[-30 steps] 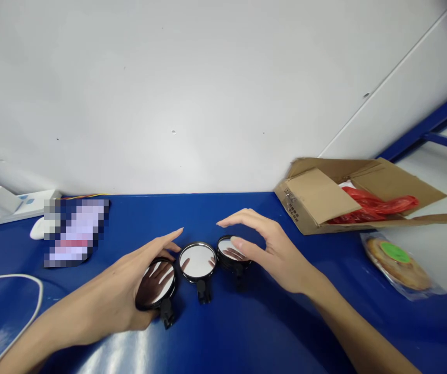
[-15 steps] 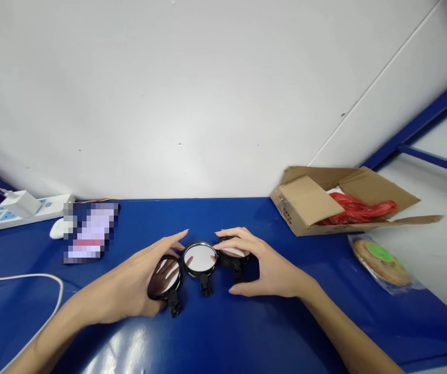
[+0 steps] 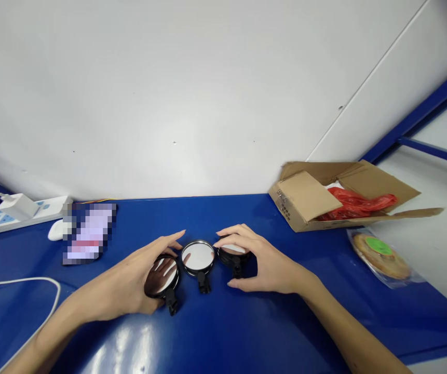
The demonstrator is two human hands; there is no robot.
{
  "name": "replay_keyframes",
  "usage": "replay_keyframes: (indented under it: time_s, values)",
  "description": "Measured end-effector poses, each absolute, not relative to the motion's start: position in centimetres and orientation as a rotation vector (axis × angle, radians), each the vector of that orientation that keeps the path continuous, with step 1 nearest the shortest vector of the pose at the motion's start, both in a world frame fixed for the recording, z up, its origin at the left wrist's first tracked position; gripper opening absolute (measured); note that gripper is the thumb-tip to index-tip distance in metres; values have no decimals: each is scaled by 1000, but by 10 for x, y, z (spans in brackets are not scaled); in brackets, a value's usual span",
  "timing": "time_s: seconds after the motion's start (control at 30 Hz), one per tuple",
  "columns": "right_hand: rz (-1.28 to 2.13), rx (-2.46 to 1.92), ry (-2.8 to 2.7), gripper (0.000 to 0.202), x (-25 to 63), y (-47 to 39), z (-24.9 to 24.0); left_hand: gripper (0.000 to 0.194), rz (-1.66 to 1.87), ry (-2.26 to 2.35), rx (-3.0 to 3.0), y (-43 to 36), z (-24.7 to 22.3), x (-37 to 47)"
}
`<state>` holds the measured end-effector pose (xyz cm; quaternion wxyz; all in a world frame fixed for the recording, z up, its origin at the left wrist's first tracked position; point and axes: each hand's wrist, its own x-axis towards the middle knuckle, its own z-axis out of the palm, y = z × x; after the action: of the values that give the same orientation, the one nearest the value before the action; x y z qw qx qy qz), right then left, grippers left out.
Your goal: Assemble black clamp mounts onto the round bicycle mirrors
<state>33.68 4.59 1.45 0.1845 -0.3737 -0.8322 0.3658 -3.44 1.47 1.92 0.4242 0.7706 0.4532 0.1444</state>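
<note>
Three round mirrors with black rims and short black clamp stems lie in a row on the blue table. My left hand (image 3: 130,283) is curled around the left round mirror (image 3: 163,275), fingers along its far side and thumb side below. The middle round mirror (image 3: 198,257) lies face up between my hands, its stem towards me. My right hand (image 3: 262,259) grips the right round mirror (image 3: 231,251), fingers over its far edge and thumb near its stem. Part of that mirror is hidden under the fingers.
An open cardboard box (image 3: 301,197) with a red plastic bag (image 3: 357,202) stands at the back right, a wrapped round pastry (image 3: 382,257) before it. At left are a power strip (image 3: 55,206), a white mouse-like object (image 3: 56,230), a pixelated phone-like item (image 3: 89,234) and a white cable (image 3: 57,291).
The view has shifted slightly. My right hand and the right mirror have moved a little to the right, so the gap to the middle mirror looks wider. My left hand stays on its mirror.
</note>
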Motion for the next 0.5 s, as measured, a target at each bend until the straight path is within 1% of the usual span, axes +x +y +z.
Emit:
replay_keyframes:
  time_s: [0.17,0.5]
  values:
    - [1054,-1063,-2335,81,338,46,14,126,320,1110,1945,16,21,-34]
    - [1054,-1163,-2342,90,339,46,13,125,304,1134,1900,17,23,-33]
